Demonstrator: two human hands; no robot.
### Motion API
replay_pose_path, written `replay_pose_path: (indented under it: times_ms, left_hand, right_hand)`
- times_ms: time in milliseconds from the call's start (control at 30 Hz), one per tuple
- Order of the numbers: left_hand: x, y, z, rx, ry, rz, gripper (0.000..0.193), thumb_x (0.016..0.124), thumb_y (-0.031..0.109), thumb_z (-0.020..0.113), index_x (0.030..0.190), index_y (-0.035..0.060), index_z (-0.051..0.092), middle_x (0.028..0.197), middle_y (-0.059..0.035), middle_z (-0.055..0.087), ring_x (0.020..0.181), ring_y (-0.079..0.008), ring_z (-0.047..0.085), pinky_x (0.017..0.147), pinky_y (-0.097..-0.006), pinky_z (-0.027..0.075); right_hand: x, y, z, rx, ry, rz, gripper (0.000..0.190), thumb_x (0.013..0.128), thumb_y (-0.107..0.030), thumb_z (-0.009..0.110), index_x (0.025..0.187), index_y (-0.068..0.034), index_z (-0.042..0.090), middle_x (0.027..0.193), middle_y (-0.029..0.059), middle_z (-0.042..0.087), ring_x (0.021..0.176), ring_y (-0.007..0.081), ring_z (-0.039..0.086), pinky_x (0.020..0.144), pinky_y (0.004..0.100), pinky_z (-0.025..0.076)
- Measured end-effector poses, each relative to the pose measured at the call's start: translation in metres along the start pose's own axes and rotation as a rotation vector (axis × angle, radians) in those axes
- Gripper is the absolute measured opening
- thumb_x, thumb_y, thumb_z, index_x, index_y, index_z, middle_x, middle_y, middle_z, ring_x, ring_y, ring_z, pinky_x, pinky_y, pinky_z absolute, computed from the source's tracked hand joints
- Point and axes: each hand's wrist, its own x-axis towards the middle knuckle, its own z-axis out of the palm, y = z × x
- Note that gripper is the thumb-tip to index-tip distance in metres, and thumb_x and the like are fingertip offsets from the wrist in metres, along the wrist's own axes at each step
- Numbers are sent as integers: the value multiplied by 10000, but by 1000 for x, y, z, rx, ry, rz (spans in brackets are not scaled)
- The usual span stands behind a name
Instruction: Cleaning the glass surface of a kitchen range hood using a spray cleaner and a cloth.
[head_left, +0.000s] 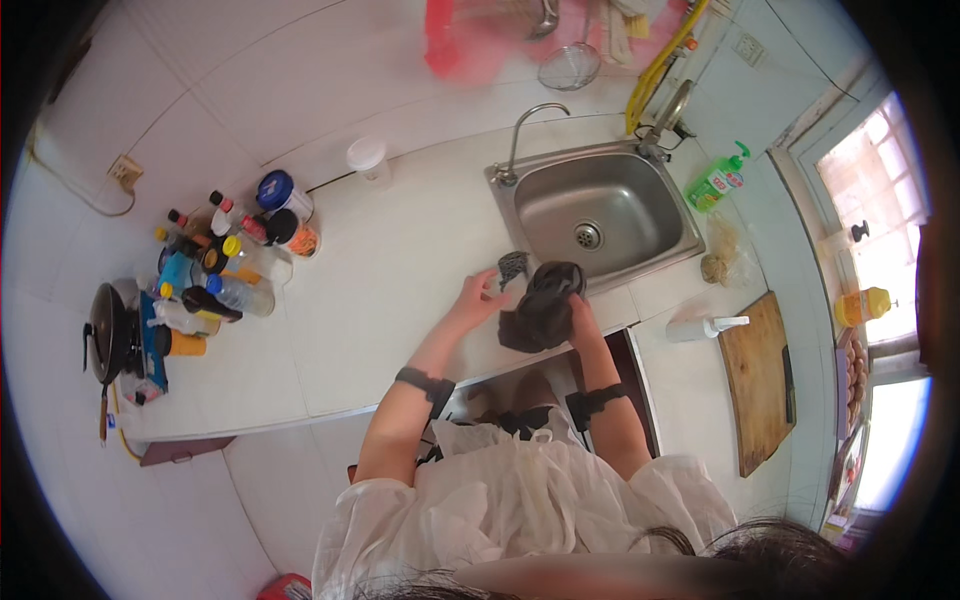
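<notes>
My right hand (581, 316) grips a bunched black plastic bag (551, 298) over the counter's front edge, just in front of the sink. Part of the bag hangs towards the counter edge. To its left, my left hand (480, 300) is over the counter with its fingers apart and slightly bent, the thumb towards the bag. Beyond those fingertips, by the sink's near left corner, is a dark grey mesh scrubber (514, 265). A pale thing (513, 291) shows between the scrubber and the bag; its kind is unclear. Dark bands circle both of my forearms.
A steel sink (525, 202) with a curved tap (517, 142) lies ahead. Right of it are a green pump bottle (716, 184), a white spray bottle (686, 328) and a wooden cutting board (756, 382). Several bottles and jars (236, 296) crowd the left, near a frying pan (110, 330).
</notes>
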Motion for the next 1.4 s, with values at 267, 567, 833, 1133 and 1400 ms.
replay_pose_path:
  times_ms: [267, 567, 833, 1133, 1400]
  left_hand:
    - [66, -1, 45, 837, 154, 161, 497, 612, 157, 637, 1063, 123, 431, 965, -151, 413, 837, -312, 464, 694, -367, 427]
    - [42, 44, 31, -228, -141, 43, 357, 647, -31, 578, 906, 78, 357, 875, -49, 420, 665, -120, 491, 571, -227, 426]
    - [-21, 103, 16, 13, 99, 321, 331, 627, -67, 572, 873, 41, 378, 813, -59, 425, 625, -105, 499, 505, -213, 410]
    - [-53, 120, 0, 195, 210, 459, 318, 602, -40, 571, 883, 8, 431, 823, -119, 450, 653, -246, 519, 540, -277, 443]
    - [-82, 139, -8, 333, 25, 520, 337, 649, 66, 594, 957, 39, 459, 955, -134, 469, 753, -286, 512, 597, -326, 435]
  right_hand:
    - [-39, -25, -20, -554, 444, 78, 355, 684, -183, 450, 970, 26, 452, 862, 122, 499, 791, 209, 474, 681, 311, 387]
    - [-9, -13, -89, 64, 25, 9, 328, 668, -115, 461, 978, -13, 425, 880, 91, 489, 786, 205, 486, 705, 316, 407]
    - [-37, -55, 12, -227, -308, -99, 439, 794, -221, 464, 1149, 15, 359, 1092, 81, 449, 980, 161, 438, 847, 261, 327]
    - [-56, -55, 70, 158, -651, 32, 481, 847, -335, 381, 1208, -33, 279, 1125, 79, 414, 1044, 161, 379, 878, 299, 306]
    - [-73, -36, 98, -28, -251, -280, 366, 816, -235, 470, 1114, -45, 371, 1022, 66, 474, 901, 130, 471, 771, 254, 394]
